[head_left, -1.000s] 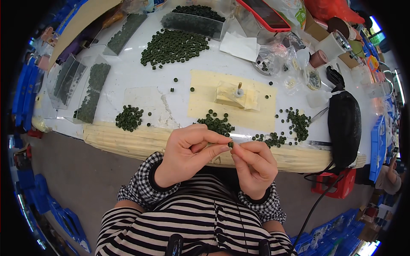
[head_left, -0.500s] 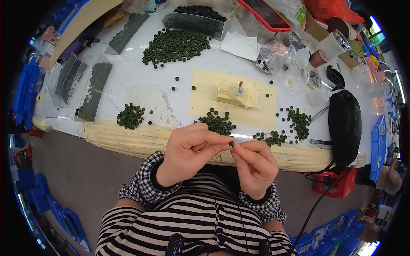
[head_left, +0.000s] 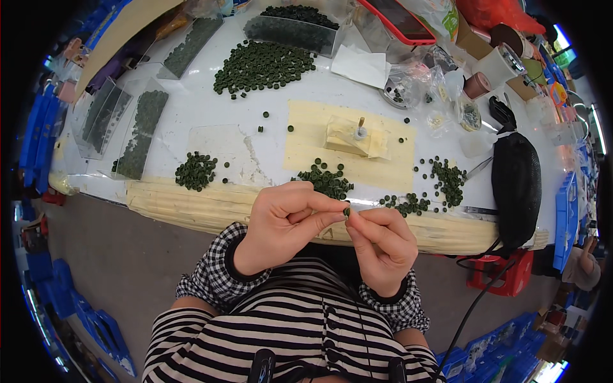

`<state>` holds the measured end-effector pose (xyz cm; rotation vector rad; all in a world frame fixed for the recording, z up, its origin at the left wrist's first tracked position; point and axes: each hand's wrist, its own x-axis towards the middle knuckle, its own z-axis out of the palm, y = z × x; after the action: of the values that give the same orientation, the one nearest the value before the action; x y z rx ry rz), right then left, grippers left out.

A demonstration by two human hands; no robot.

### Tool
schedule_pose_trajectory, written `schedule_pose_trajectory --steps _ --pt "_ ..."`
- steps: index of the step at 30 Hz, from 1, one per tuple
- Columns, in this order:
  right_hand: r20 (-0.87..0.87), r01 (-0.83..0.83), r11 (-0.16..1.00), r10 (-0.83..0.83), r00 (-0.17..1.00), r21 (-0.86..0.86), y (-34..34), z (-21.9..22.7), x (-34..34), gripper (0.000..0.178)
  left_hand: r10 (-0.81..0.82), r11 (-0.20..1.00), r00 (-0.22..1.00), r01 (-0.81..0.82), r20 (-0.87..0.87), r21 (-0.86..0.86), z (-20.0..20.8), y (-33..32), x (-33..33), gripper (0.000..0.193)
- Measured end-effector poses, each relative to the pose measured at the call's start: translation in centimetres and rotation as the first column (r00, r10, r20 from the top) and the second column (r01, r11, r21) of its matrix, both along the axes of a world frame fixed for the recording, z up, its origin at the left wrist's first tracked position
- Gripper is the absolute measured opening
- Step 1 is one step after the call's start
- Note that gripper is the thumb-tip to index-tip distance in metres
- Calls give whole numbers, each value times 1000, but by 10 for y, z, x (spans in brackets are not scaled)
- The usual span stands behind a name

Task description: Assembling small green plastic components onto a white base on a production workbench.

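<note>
Between the fingertips of both my hands is one small dark green round piece (head_left: 347, 212), held just above the padded front edge of the table. My left hand (head_left: 281, 220) pinches it from the left with thumb and forefinger. From the right, the thumb and fingers of my right hand (head_left: 383, 246) close on the same piece and partly cover it. A pile of like green pieces (head_left: 325, 179) lies right behind my fingers. Further piles sit at the left (head_left: 196, 171) and at the right (head_left: 449, 182). Beyond them stands a tape-wrapped block (head_left: 348, 140) with an upright metal pin.
A large heap of green pieces (head_left: 262, 69) spreads at the back, beside clear trays (head_left: 143, 134) of them. A white tissue (head_left: 361, 66), a red-cased phone (head_left: 402, 22) and plastic bags fill the far right. A black pouch (head_left: 516, 185) with a cable lies at the right edge.
Both hands keep their pinch on the green piece. My right hand has shifted very slightly to the right; the things on the table stay put.
</note>
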<state>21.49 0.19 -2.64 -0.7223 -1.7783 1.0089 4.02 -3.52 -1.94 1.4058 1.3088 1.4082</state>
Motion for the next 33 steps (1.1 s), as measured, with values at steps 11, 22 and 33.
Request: schedule_pose_trajectory --steps 11,22,33 --pt "10 14 1000 -14 1000 -21 0 0 -2 24 -1 1000 1000 1 -27 -15 1 0 -1 15" --pt "10 1 1000 -1 1000 17 3 -3 -1 29 -13 1000 999 12 -37 -28 1 0 -4 15" --pt "406 328 825 -525 748 461 59 -3 40 12 68 983 996 -59 48 -176 -1 0 -17 22"
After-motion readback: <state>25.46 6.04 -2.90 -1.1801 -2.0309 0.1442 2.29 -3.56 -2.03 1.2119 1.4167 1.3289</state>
